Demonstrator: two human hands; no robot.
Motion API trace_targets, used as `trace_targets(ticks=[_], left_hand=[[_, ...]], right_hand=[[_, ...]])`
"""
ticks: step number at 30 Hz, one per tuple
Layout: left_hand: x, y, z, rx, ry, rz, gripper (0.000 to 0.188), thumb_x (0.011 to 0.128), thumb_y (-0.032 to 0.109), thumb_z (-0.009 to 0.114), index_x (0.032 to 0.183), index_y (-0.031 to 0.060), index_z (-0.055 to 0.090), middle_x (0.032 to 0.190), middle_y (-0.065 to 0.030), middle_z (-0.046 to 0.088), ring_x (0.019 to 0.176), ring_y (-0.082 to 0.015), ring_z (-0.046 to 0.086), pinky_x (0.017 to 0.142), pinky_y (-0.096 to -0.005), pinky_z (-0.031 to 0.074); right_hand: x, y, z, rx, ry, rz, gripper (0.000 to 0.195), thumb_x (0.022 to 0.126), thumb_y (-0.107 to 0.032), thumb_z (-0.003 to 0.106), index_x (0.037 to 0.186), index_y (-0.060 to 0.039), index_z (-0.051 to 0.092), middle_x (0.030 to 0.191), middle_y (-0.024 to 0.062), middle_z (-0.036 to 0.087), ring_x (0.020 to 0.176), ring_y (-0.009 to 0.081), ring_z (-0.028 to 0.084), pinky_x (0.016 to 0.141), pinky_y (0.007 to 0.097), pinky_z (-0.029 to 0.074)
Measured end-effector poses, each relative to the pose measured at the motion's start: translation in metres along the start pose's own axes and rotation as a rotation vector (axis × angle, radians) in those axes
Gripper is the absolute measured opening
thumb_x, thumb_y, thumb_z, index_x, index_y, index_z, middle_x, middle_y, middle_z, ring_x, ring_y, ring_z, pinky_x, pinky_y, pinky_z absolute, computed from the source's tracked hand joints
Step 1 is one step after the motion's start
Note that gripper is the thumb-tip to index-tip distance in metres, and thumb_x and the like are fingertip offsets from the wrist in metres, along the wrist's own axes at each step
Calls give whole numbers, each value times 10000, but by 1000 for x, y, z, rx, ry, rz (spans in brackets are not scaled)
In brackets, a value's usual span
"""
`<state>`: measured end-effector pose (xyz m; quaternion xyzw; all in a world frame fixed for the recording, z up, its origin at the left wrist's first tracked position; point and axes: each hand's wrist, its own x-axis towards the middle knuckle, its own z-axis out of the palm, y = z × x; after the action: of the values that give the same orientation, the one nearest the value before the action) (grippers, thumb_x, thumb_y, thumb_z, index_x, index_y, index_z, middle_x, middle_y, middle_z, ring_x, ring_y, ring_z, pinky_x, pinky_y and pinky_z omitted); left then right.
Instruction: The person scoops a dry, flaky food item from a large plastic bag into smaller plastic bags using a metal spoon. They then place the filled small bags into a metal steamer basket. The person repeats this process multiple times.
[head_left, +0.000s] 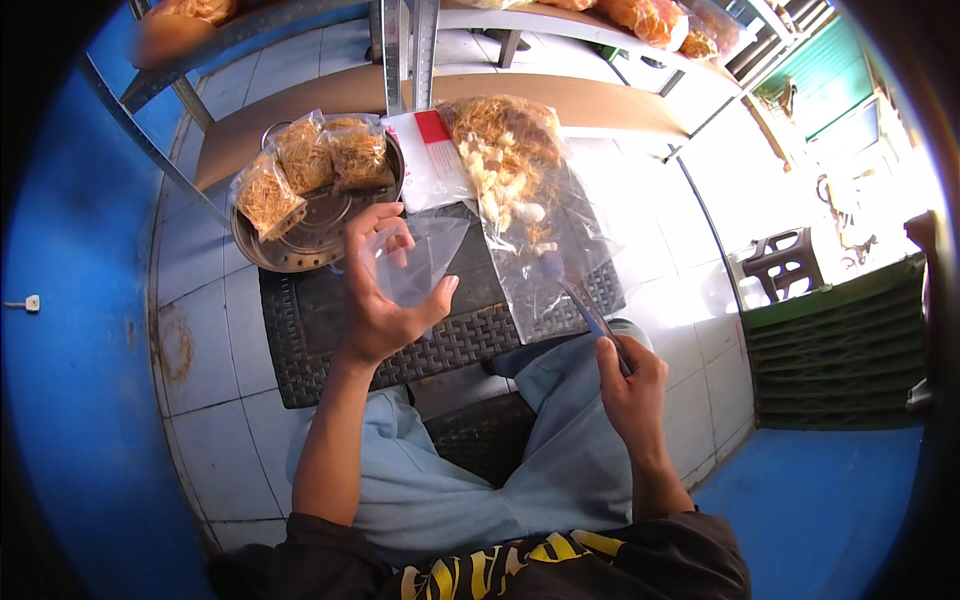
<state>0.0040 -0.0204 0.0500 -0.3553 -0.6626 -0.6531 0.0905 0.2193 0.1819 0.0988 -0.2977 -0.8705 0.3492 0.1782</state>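
My left hand holds a small clear plastic bag, its mouth spread between fingers and thumb. In my right hand are metal tongs, with their tips at the opening of a large clear plastic bag. That bag lies on a dark woven table and holds shredded fried snack and paler puffed pieces. At the table's left, a round perforated metal tray bears several filled small bags. A white and red plastic packet lies between tray and large bag.
Metal shelving with a brown lower board stands beyond the table; bagged goods sit higher up. A blue wall is at the left. At the right are a brown plastic stool and a green slatted barrier.
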Motion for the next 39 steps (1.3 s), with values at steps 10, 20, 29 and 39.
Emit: trace_targets(ticks=[10,20,29,39], left_hand=[[-3,-1,2,-31,3,-54,804,700,53,847,1383,89,426,1015,-39,492,891,-133,465,825,-300,456],[-3,-4,0,-9,-10,-48,847,682,41,847,1403,81,402,1067,-32,463,930,-120,437,904,-286,441],[-2,-5,-1,24,2,4,808,694,70,854,1384,69,432,1103,-60,515,909,-160,518,809,-322,471],[-2,-5,-1,37,12,25,804,697,80,848,1386,58,434,1089,-67,519,914,-166,525,809,-325,480]], right_hand=[[22,13,42,-253,-31,-219,302,991,-201,655,1126,68,638,807,222,674,741,402,665,667,479,498],[55,12,72,-446,-82,-270,362,987,-176,627,1270,34,545,972,263,660,809,461,671,701,529,542],[78,27,94,-310,60,-351,321,978,-177,631,1195,51,565,965,285,653,801,484,653,713,546,527],[86,23,99,-184,43,-305,255,986,-188,627,877,32,559,742,260,632,716,462,632,650,534,475]])
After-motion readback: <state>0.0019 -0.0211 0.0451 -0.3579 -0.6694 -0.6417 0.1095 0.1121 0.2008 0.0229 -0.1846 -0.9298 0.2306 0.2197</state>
